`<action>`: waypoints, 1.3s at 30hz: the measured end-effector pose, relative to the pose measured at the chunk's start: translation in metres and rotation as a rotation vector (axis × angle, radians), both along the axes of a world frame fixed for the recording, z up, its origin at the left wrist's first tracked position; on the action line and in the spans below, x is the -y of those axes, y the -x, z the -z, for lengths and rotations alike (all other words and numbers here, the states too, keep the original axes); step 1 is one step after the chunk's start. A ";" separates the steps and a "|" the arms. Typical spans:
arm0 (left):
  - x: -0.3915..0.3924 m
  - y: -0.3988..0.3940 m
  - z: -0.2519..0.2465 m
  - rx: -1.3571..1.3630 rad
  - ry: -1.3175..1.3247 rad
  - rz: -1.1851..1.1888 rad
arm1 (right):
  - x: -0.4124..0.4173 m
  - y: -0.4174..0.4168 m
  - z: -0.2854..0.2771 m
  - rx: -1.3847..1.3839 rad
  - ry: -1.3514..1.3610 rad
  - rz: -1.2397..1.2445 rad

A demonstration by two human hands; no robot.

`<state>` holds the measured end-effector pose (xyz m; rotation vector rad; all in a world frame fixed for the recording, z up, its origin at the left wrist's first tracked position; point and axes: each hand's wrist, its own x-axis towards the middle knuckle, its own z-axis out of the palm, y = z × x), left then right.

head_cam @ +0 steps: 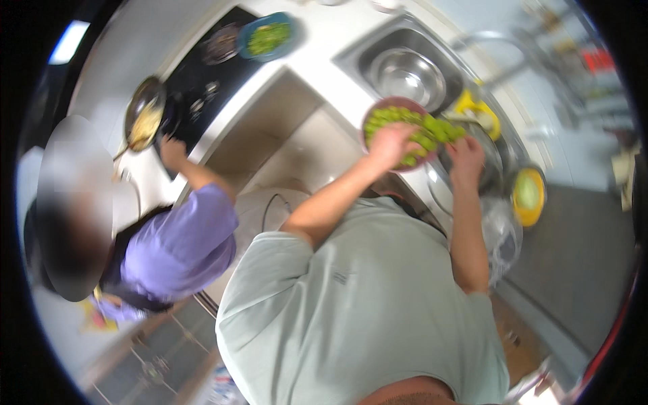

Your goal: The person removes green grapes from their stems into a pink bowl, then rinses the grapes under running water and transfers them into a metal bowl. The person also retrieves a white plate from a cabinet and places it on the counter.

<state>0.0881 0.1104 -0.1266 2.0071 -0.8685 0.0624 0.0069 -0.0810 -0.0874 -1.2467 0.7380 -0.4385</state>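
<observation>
A pink bowl (372, 104) full of green grapes (392, 115) is at the counter's edge, beside the sink. A bunch of larger green grapes (440, 129) stretches over its right rim. My left hand (397, 144) reaches over the bowl with its fingers bent among the grapes; blur hides whether they grip any. Just right of the bowl, my right hand (467, 158) has its fingertips closed on the outer end of the bunch. Behind that hand sits a round metal vessel (491, 152), partly covered.
A steel bowl (405, 76) sits in the sink (349, 55), with yellow items (488, 119) near its right rim. At left, another person (177, 243) holds a wok (144, 109) by the hob (187, 76). A blue dish (250, 38) holds chopped greens. A clear plastic bag (501, 233) lies near my right forearm.
</observation>
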 end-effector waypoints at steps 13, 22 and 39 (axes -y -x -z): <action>-0.012 -0.009 0.003 -0.201 0.242 0.105 | 0.023 -0.009 0.013 -0.073 0.060 -0.053; -0.034 -0.013 0.011 0.259 0.088 -0.082 | 0.039 -0.010 0.009 -0.015 0.019 -0.040; -0.015 0.004 0.009 -0.016 0.090 -0.169 | 0.004 -0.014 0.005 -0.050 -0.161 0.010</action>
